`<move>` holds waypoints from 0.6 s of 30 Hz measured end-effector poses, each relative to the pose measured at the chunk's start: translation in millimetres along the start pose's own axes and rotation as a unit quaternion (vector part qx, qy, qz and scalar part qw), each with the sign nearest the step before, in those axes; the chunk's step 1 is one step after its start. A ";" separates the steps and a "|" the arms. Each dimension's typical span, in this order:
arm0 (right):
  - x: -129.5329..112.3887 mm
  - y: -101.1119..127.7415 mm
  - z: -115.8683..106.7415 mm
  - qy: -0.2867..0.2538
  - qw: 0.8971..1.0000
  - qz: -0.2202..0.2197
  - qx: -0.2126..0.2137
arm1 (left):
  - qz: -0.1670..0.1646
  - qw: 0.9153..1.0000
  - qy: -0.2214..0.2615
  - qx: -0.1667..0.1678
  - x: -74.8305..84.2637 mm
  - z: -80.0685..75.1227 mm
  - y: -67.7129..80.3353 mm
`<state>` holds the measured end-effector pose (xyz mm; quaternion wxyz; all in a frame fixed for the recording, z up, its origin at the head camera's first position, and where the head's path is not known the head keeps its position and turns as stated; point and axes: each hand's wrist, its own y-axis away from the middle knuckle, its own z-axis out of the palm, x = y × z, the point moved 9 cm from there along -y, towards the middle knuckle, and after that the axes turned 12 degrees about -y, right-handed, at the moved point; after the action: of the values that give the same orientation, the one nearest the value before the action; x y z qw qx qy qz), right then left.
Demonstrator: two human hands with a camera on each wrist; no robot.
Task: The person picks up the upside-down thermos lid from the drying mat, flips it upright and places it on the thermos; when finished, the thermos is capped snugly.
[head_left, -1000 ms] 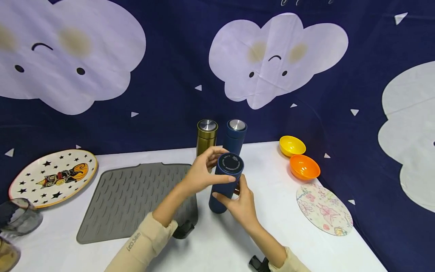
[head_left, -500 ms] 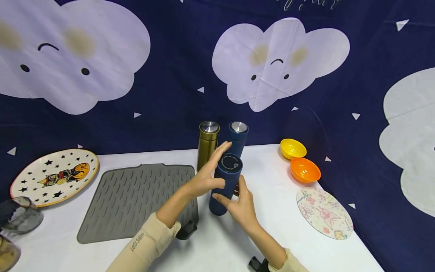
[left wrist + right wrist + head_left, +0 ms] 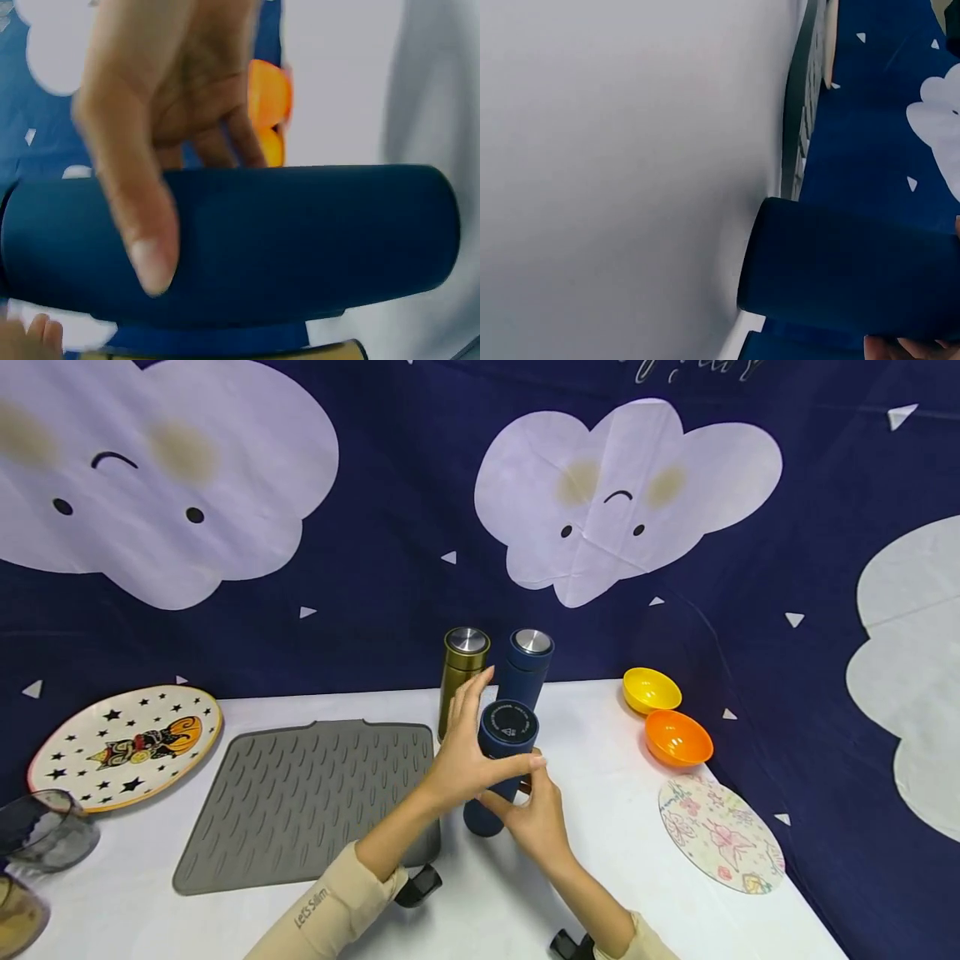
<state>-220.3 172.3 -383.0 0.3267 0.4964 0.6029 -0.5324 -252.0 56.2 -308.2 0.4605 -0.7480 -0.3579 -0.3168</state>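
Observation:
A dark blue thermos flask [image 3: 483, 820] stands upright at the table's middle. Its black round top [image 3: 509, 723] carries a ring of white lettering. My right hand [image 3: 538, 827] grips the flask's body, and its thumb [image 3: 155, 259] lies over the flask in the left wrist view. My left hand [image 3: 459, 768] is at the left of the upper part, fingers straight and pointing up, thumb stretched across the front. Whether it touches the flask I cannot tell. Close behind stand a gold flask [image 3: 454, 689] and another blue flask [image 3: 525, 672], both with silver lids.
A grey ridged mat [image 3: 315, 802] lies left, with a star-patterned plate [image 3: 75, 747] and a glass cup [image 3: 67, 835] beyond it. At the right are a yellow bowl [image 3: 651, 691], an orange bowl [image 3: 678, 739] and a floral oval mat [image 3: 720, 835]. A dark cloud-print cloth hangs behind.
My left hand first held the flask's upper part, then opened away from it; now its thumb reaches across the front again. The lettering on top has turned. My right hand keeps its grip.

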 end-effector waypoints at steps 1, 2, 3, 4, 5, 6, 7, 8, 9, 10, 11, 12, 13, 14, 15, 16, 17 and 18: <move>-0.1 0.2 -0.1 0.003 1.000 -0.002 0.000 | -0.003 1.000 -0.017 0.014 0.2 -1.1 -0.4; -0.3 0.4 -0.1 0.003 1.000 -0.004 -0.001 | -0.005 1.000 -0.012 0.019 0.5 -1.2 -0.9; -0.7 0.6 -0.2 0.003 1.000 -0.006 -0.001 | -0.002 1.000 -0.001 0.018 0.7 -0.5 -1.6; -0.6 0.3 -0.2 0.002 1.000 -0.006 -0.001 | 0.009 1.000 0.027 0.009 1.9 0.7 -2.2; -0.6 0.1 0.1 -0.001 1.000 -0.006 -0.002 | 0.020 0.998 0.060 -0.006 3.3 2.8 -2.5; -0.7 -0.2 0.1 -0.002 1.000 -0.006 -0.002 | 0.025 0.996 0.087 -0.023 3.8 4.9 -2.4; -1.3 -0.2 0.3 0.000 1.000 -0.007 -0.003 | 0.026 0.993 0.110 -0.036 3.8 6.7 -2.3; -1.8 -0.3 0.4 -0.001 1.000 -0.008 -0.003 | 0.019 0.993 0.113 -0.040 2.7 7.3 -2.1; -2.0 -0.2 0.3 0.000 1.000 -0.006 -0.002 | 0.011 0.995 0.094 -0.033 1.1 6.4 -2.1; -2.1 -0.2 0.0 0.001 1.000 -0.004 -0.001 | 0.002 0.997 0.068 -0.022 -0.4 4.8 -2.2; -2.2 -0.4 -0.2 0.001 1.000 -0.003 0.000 | -0.006 0.999 0.040 -0.012 -2.2 3.1 -2.7; -2.4 -0.4 -0.4 0.001 1.000 -0.003 0.000 | -0.010 0.999 0.032 -0.010 -3.3 2.3 -3.8; -2.4 -0.2 -0.6 0.000 1.000 -0.001 0.000 | -0.011 0.999 0.038 -0.017 -3.7 1.8 -4.8; -1.9 0.0 -0.9 -0.005 1.000 0.003 0.001 | -0.010 0.998 0.058 -0.031 -4.7 2.5 -6.1; -1.4 0.1 -1.2 -0.005 1.000 0.006 0.001 | -0.004 0.995 0.090 -0.049 -4.4 3.1 -6.8; -0.7 0.1 -1.3 -0.006 1.000 0.007 0.000 | 0.001 0.989 0.128 -0.070 -4.1 4.4 -7.2; -0.3 0.2 -1.5 -0.009 1.000 0.009 -0.001 | 0.003 0.983 0.162 -0.089 -3.9 6.0 -7.0; -0.1 0.7 -1.6 -0.009 1.000 0.009 -0.002 | -0.002 0.977 0.184 -0.106 -4.4 7.7 -6.1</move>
<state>-219.4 173.8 -382.8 0.3381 0.4963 0.5965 -0.5325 -258.3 64.2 -311.8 0.4362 -0.7207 -0.2330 -0.4858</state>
